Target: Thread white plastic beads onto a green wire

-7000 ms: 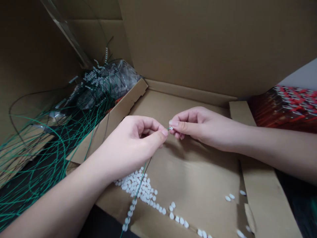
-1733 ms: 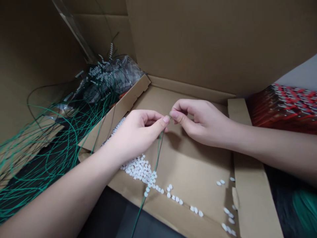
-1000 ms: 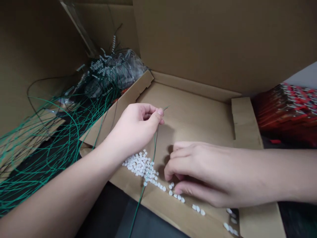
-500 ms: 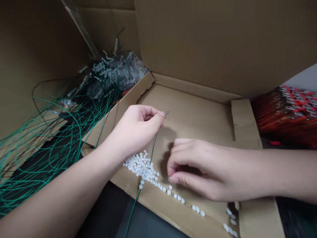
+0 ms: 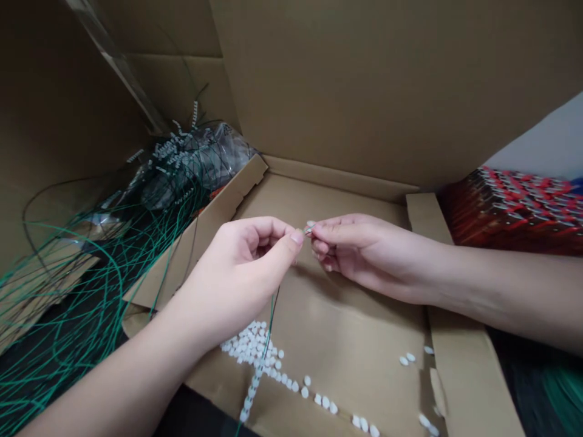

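My left hand [image 5: 252, 267] is closed in a pinch on a green wire and a dark wire [image 5: 272, 315], near their tips. The wires hang down from it across the cardboard tray. Meeting its fingertips, my right hand [image 5: 368, 252] pinches a small white bead [image 5: 310, 224] at the wire ends; whether the wires pass through the bead is too small to tell. Lower on the same wires sits a row of white beads [image 5: 249, 394]. A pile of loose white beads [image 5: 248, 345] lies in the tray under my left forearm.
The shallow cardboard tray [image 5: 339, 176] has raised edges, with stray beads [image 5: 323, 402] along its near side. Many green wires [image 5: 86, 285] spread at left, their beaded ends near a plastic bag [image 5: 228, 149]. Red-tipped bundles [image 5: 532, 206] are stacked at right. Cardboard walls [image 5: 364, 79] rise behind.
My right hand has moved up from low over the tray to my left fingertips, now with a bead. The view has shifted, and more strung beads show on the wires at the tray's near edge.
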Action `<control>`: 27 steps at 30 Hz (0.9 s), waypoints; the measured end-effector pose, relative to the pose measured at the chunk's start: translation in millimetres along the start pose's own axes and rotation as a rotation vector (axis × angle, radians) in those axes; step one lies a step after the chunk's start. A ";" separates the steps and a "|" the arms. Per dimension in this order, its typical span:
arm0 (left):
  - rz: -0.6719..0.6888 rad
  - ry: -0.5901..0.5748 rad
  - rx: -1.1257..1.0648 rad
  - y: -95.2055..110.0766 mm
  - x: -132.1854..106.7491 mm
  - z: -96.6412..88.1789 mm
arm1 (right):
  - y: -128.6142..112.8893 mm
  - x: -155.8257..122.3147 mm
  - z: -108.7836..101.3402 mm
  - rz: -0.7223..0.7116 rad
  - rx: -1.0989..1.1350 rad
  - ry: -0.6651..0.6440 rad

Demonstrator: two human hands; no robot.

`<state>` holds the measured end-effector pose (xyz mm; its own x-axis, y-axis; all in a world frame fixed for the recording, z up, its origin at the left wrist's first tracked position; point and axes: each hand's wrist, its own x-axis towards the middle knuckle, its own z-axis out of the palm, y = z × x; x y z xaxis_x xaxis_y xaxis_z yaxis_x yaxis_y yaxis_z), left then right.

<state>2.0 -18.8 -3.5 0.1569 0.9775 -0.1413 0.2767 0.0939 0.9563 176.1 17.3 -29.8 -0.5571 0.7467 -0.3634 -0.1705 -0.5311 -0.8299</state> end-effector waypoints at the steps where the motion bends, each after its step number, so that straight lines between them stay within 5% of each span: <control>1: -0.005 0.002 0.004 0.0 -0.1 0.2 | 0.2 -0.2 0.1 0.002 0.035 0.003; 27: -0.041 0.039 0.046 3.3 0.8 0.5 | 0.6 -1.7 -0.6 0.020 0.095 0.029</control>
<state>3.5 -17.8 -0.5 0.1076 0.9797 -0.1692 0.3258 0.1261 0.9370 177.5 15.9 -29.9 -0.5373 0.7465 -0.3925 -0.2371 -0.5803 -0.7791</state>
